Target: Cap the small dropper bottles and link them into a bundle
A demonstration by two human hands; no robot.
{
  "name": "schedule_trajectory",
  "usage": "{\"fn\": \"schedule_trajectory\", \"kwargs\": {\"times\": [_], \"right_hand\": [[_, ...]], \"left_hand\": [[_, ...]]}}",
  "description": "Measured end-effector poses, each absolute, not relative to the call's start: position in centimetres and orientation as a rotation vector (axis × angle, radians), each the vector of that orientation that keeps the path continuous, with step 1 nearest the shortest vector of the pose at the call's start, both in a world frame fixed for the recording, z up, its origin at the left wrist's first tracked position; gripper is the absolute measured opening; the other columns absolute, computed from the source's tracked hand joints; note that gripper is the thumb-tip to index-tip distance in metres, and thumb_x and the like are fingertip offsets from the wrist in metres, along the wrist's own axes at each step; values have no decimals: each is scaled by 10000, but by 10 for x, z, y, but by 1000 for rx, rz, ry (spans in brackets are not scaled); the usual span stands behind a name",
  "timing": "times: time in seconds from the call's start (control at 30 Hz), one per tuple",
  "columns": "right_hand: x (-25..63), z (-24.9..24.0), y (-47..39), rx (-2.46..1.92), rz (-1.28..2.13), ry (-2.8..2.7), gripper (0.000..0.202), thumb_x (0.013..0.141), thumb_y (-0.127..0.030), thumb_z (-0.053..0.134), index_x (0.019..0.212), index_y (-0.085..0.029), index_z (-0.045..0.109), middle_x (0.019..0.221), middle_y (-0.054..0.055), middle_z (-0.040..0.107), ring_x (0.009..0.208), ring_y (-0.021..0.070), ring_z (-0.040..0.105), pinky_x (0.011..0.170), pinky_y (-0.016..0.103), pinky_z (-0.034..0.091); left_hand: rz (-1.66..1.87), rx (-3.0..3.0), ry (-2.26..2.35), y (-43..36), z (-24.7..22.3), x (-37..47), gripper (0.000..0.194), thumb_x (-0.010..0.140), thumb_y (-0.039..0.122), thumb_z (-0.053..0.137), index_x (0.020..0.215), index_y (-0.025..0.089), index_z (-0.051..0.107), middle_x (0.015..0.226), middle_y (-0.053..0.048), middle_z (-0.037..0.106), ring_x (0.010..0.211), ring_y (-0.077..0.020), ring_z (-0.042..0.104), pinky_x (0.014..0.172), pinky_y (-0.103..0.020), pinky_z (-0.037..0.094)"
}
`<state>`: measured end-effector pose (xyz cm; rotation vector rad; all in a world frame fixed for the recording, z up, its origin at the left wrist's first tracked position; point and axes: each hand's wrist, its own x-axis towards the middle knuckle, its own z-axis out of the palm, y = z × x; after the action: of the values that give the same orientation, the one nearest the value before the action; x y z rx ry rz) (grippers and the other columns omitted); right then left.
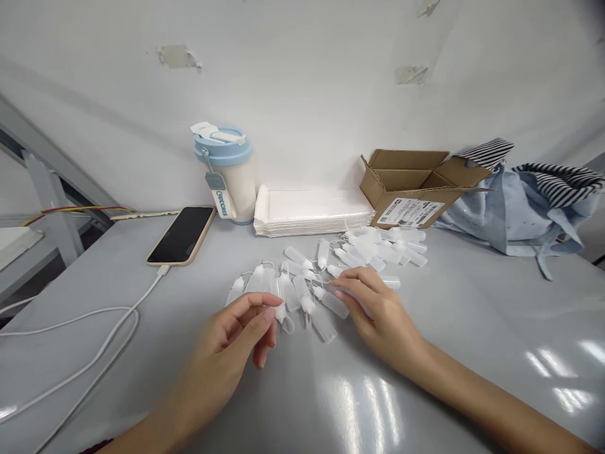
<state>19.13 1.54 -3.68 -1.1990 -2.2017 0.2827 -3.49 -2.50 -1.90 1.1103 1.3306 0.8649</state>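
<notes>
Small translucent plastic dropper bottles with white caps and thin looped cap straps lie in a loose heap on the grey table. My left hand (241, 334) is at the heap's near left side, thumb and index finger closed on the capped end of one dropper bottle (280, 308). Across from it, my right hand (373, 306) reaches in from the right, its fingertips pinched together at a thin cap strap (325, 282) among the bottles. Just below those fingertips lies another bottle (333, 302). A further bottle (324, 325) rests between the two hands.
Behind the heap are a stack of white padded envelopes (316, 211) and an open cardboard box (411, 189). A lidded cup (234, 183) stands left of them, near a phone (182, 233) with a white cable (120, 325). At right lies a light blue cloth bag (510, 208).
</notes>
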Motion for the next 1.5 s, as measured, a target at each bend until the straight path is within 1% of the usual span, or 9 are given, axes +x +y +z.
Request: {"fn": "schedule_trajectory", "kwargs": {"times": [0.17,0.27,0.37,0.57,0.77,1.0,1.13,1.37,1.5], "right_hand": [[206,-32,29,-1466,-281,-2404,271,832,7,410,937,-87,642,975,148,612,855,263,555,663,351,457],[209,-27,30,-1665,-529,-2491,153,844,-80,500,801,-105,644,801,115,632,726,259,577,607,348,418],[208,-23,25,-1711,-621,-2517,172,861,-212,555,733,-123,629,727,94,623,692,255,585,601,343,398],[204,-23,21,-1589,-494,-2559,291,821,-413,614,829,-123,636,821,110,627,762,264,572,615,331,396],[197,-36,24,-1464,-401,-2555,91,865,-197,549,886,-134,611,830,94,633,771,252,544,638,343,399],[203,-32,27,-1358,-289,-2278,219,911,-151,389,1020,-91,570,854,143,614,806,264,522,656,377,442],[203,-17,20,-1209,-154,-2055,239,914,-146,399,1116,-114,522,925,134,586,838,241,527,702,385,461],[194,-14,8,-877,99,-2134,323,874,-65,436,1176,-167,487,949,108,588,846,219,549,684,361,479],[191,-16,5,-798,136,-2147,336,859,-47,440,1174,-152,495,933,108,597,828,215,553,680,363,482]], "left_hand": [[854,1094,1346,-25,-18,-35,239,868,441,500,991,244,558,624,62,518,522,-102,466,587,-254,367],[855,1090,1351,-26,-18,-35,248,868,445,502,1005,244,554,619,62,513,524,-105,464,590,-258,366],[860,1101,1349,-26,-18,-35,256,872,442,494,1026,244,547,614,65,508,519,-105,458,598,-263,364],[848,1110,1344,-25,-18,-35,251,873,439,487,992,231,560,619,58,508,525,-107,467,588,-258,365],[854,1123,1351,-25,-15,-33,236,871,421,486,965,225,577,611,55,506,513,-107,460,576,-256,369],[862,1117,1344,-27,-14,-33,239,872,416,485,987,231,583,596,58,505,506,-103,458,566,-245,375],[849,1122,1330,-27,-14,-34,253,874,425,484,1000,233,591,605,53,519,514,-105,468,566,-241,386],[784,1157,1289,-27,-15,-33,317,885,438,471,1106,230,565,641,46,532,533,-107,470,583,-246,396],[795,1172,1278,-26,-15,-33,309,887,454,465,1054,221,580,644,42,527,535,-111,468,588,-248,400]]}}
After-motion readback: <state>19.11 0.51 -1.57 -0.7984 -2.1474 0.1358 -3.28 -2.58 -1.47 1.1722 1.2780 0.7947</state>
